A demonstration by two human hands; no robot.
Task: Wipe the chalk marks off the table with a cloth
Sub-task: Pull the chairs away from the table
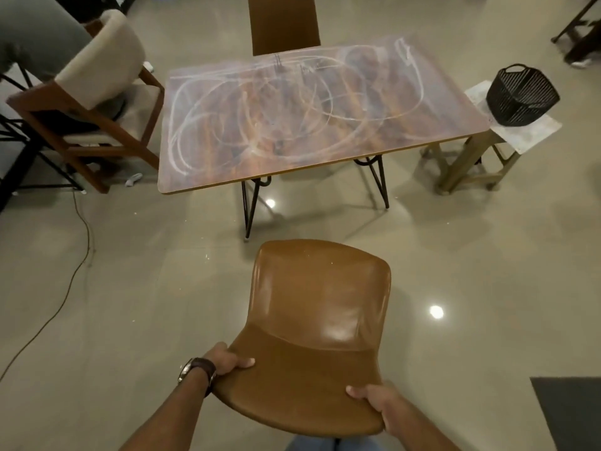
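Fingers: our left hand (224, 361) and right hand (374, 400) curl round the brown chair (315, 320) back's edges.
Table (455, 125): ahead of us, long axis left-right, chalk marks (260, 109) looping across.

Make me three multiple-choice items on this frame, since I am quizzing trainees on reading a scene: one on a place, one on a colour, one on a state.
1. Where does the black basket stand?
A. on the chalked table
B. on a small side table to the right of it
C. on the floor

2. What colour is the chair that the hands hold?
A. tan brown
B. white
C. blue

3. What state is the table top in?
A. wiped clean
B. covered with a cloth
C. marked all over with chalk marks

Answers: 1 B, it sits on the pale side table. 2 A, the seat shell is tan; left hand and right hand grip its back. 3 C, white loops cross the top.
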